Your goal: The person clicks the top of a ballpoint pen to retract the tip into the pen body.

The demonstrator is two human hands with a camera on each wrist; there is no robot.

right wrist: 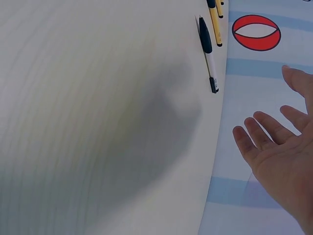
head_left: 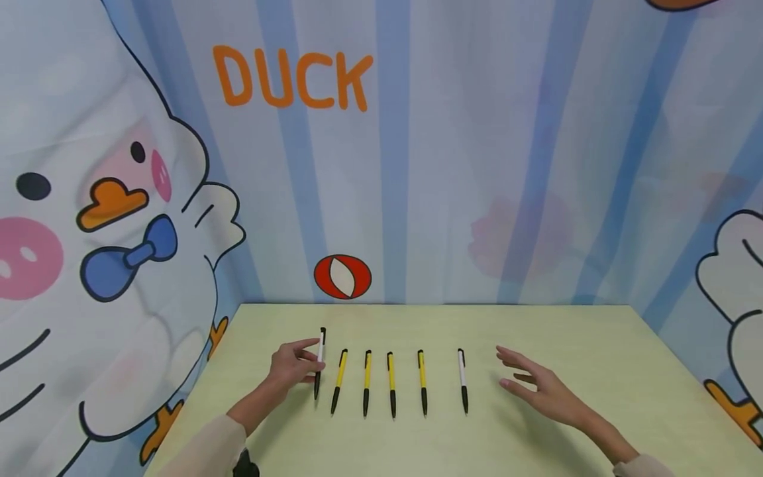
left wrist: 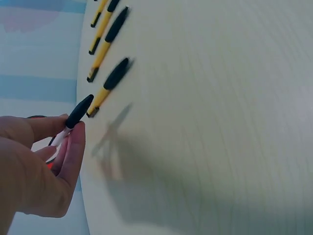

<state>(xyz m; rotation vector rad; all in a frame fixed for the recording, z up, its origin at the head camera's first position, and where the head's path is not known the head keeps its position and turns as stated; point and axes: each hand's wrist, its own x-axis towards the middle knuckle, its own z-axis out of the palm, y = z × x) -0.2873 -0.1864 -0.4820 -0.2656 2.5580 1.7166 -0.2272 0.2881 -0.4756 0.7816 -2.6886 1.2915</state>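
My left hand (head_left: 292, 364) pinches a white pen with a black grip (head_left: 320, 358) between thumb and fingers, at the left end of a row of pens. In the left wrist view this pen (left wrist: 78, 113) is held above the table, its shadow falling beside it. Several yellow pens (head_left: 339, 382) with black grips lie side by side to its right, tips toward me. Another white pen (head_left: 462, 381) lies at the right end of the row. My right hand (head_left: 545, 391) hovers to the right of that pen, fingers extended and apart, holding nothing.
The pale yellow table (head_left: 566, 331) ends at the back against a striped curtain (head_left: 441, 165) printed with DUCK lettering and a red and white oval. A large duck print (head_left: 137, 344) covers the left side. A small dark object (head_left: 246, 465) shows by the left sleeve.
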